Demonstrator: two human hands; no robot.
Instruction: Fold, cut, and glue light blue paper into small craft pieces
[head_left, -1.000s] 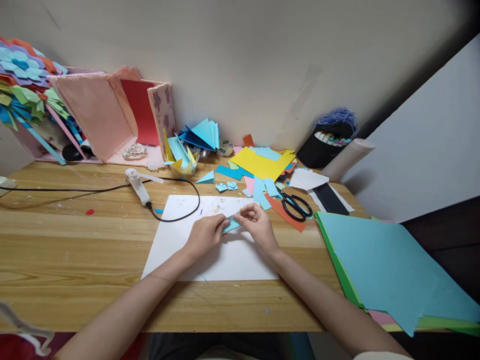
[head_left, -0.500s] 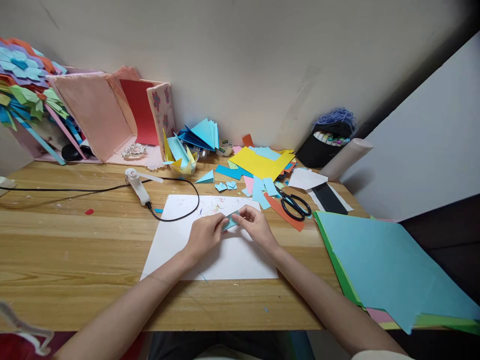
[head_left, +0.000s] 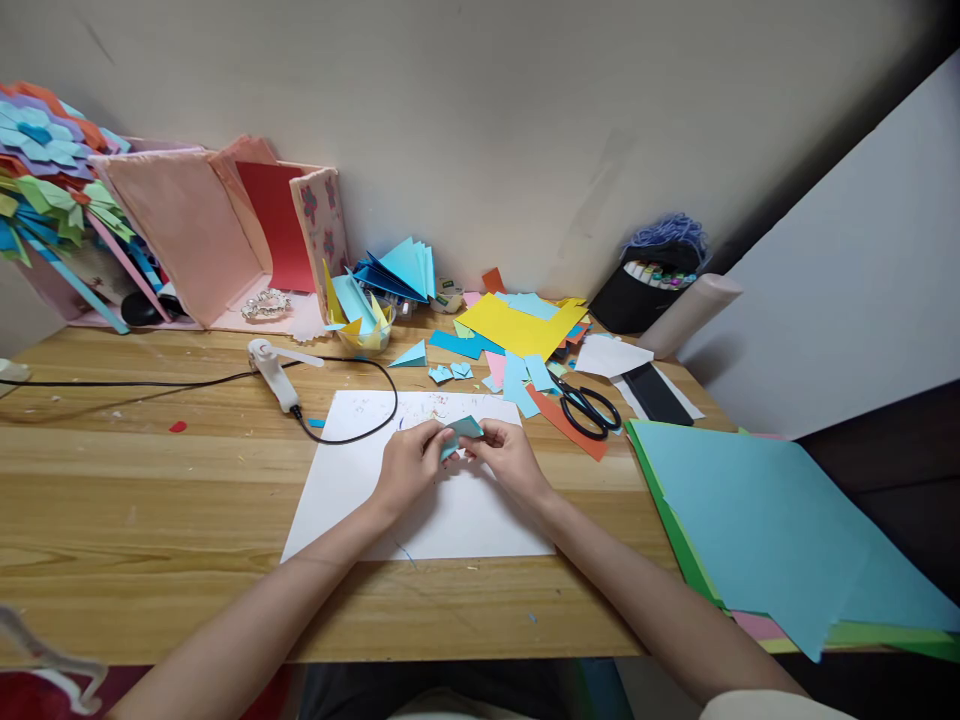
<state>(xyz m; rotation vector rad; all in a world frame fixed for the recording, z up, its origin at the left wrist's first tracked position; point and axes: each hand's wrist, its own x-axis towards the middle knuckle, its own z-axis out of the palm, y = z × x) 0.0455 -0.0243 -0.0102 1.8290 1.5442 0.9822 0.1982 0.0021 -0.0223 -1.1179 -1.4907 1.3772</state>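
A small folded piece of light blue paper (head_left: 463,429) is held between my two hands, above a white sheet (head_left: 352,520) on the wooden table. My left hand (head_left: 411,462) pinches its left end between thumb and fingers. At its right edge, my right hand (head_left: 507,455) grips with thumb and curled fingertips. The paper is tilted, and its lower part is partly covered by my fingers. Beyond the hands lie two small folded blue paper pieces (head_left: 451,372) and a blue paper triangle (head_left: 409,355).
Black-handled scissors (head_left: 590,410) rest by an orange strip (head_left: 566,422) and a yellow sheet (head_left: 517,322). A white glue gun (head_left: 274,376) with a looping black cord lies left. Large coloured sheets (head_left: 772,520) overhang the right edge. A pink box (head_left: 169,230) stands back left.
The blue paper has been turned in my fingers, and its top edge now tilts up and shows a fold. My right hand has shifted slightly lower; the view has moved a little.
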